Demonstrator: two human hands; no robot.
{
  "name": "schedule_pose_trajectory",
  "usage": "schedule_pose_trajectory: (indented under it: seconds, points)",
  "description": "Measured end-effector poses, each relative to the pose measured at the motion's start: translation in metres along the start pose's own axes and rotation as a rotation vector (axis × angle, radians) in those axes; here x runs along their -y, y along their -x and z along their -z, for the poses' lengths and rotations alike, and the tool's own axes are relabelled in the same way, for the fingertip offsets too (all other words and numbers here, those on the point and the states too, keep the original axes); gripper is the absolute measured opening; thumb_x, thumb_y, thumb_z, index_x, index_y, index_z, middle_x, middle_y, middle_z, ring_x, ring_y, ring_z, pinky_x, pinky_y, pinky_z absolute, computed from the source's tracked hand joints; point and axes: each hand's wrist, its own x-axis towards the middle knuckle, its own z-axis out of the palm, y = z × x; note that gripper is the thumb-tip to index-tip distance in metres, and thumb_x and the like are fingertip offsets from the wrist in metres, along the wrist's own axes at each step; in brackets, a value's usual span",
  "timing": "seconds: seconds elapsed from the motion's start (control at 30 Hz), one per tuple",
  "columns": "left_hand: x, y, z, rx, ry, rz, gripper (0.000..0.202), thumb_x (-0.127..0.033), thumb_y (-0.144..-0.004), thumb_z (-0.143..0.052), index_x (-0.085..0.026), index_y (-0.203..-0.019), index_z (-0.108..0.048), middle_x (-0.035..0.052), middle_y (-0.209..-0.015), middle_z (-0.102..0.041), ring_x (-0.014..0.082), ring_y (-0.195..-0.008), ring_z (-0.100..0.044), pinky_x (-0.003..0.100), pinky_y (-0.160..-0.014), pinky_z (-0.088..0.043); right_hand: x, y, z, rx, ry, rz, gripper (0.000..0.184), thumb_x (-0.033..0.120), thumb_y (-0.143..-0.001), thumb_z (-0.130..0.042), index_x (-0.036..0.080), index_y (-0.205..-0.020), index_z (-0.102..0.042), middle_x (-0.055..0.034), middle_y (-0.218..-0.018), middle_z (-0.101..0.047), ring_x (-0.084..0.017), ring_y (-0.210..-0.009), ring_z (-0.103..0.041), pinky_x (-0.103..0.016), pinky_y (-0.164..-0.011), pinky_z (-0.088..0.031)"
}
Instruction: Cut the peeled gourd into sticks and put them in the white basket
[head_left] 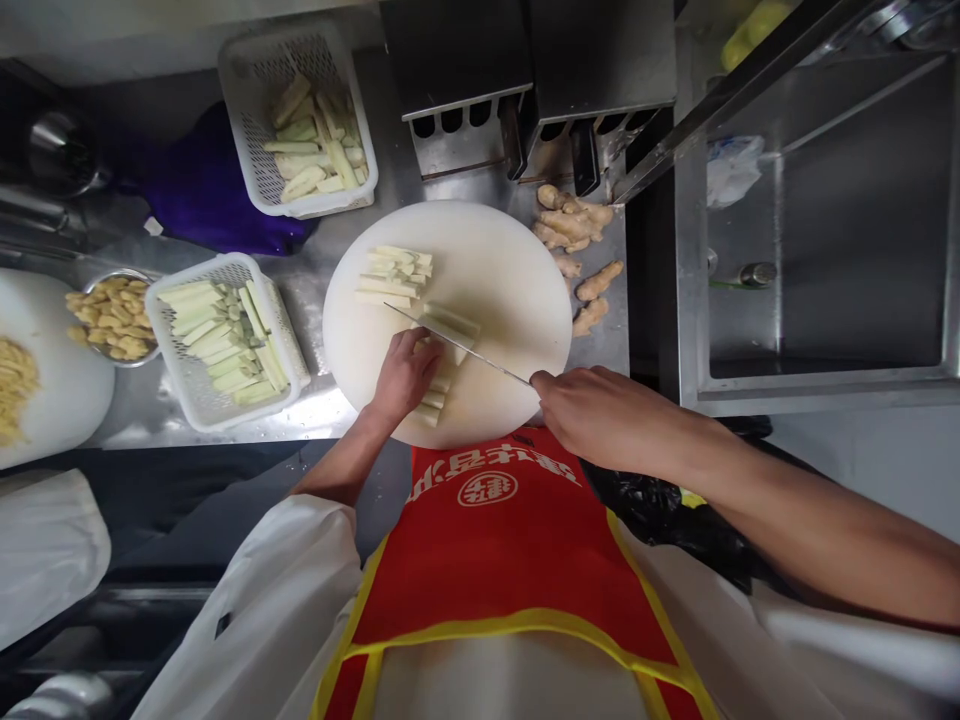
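A round white cutting board (510, 260) lies in front of me. My right hand (581, 405) grips the handle of a kitchen knife (491, 366), its blade seen nearly edge-on and slanting across the board. Close against the blade, my left hand (409, 375) presses with curled fingers on pale green vegetable pieces; its fingertips are partly hidden. Beyond the blade lies a pale green vegetable piece (454, 322). Cut vegetable sticks (394, 275) are grouped at the board's upper left. More pieces (431, 405) lie just right of my left hand, near the board's front edge.
Left of the board stands a white basket (289, 345) of cut sticks; behind it, another basket (259, 165) holds peeled stems. Ginger roots (574, 220) lie at the board's right, below a knife rack (457, 150). A bowl (120, 315) sits far left, a metal sink (862, 240) right.
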Motion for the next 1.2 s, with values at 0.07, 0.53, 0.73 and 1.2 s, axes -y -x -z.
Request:
schedule_pose_trajectory:
  seconds: [0.07,0.53,0.73,1.2]
  points:
    - [0.0,-0.001,-0.001,-0.002,0.018,0.01,0.021,-0.022,-0.096,-0.057,-0.022,-0.109,-0.073,0.0104,-0.125,-0.06,0.0269,-0.116,-0.054,0.043,-0.101,-0.051,0.001,-0.005,0.001,0.005,0.005,0.009,0.023,0.009,-0.092,-0.041,0.012,-0.105,-0.06,-0.0144,-0.082,-0.071,-0.026,-0.071,-0.067,-0.034,-0.056,-0.027]
    - [-0.002,-0.002,-0.002,-0.013,0.062,0.062,0.018,-0.023,-0.096,-0.056,-0.022,-0.105,-0.071,0.0104,-0.123,-0.061,0.0267,-0.114,-0.054,0.044,-0.101,-0.051,-0.032,0.024,-0.012,0.081,-0.049,0.006,0.015,0.011,-0.09,-0.046,0.015,-0.096,-0.059,-0.0096,-0.075,-0.066,-0.022,-0.066,-0.064,-0.032,-0.055,-0.031]
    - [0.012,0.0,0.004,-0.01,0.112,0.095,0.025,-0.018,-0.091,-0.06,-0.023,-0.115,-0.065,0.0109,-0.13,-0.057,0.0254,-0.115,-0.057,0.045,-0.104,-0.052,-0.058,0.098,-0.056,0.123,-0.244,-0.15,0.015,0.013,-0.093,-0.044,0.023,-0.091,-0.054,-0.0076,-0.074,-0.068,-0.024,-0.067,-0.068,-0.037,-0.06,-0.041]
    - [0.034,-0.025,0.026,0.075,0.133,0.213,0.023,-0.018,-0.084,-0.061,-0.019,-0.105,-0.071,0.0057,-0.098,-0.065,0.0188,-0.085,-0.065,0.035,-0.084,-0.056,-0.06,0.101,-0.127,-0.053,-0.452,-0.158,0.026,0.019,-0.099,-0.04,0.021,-0.103,-0.065,-0.0075,-0.085,-0.076,-0.027,-0.082,-0.074,-0.034,-0.07,-0.049]
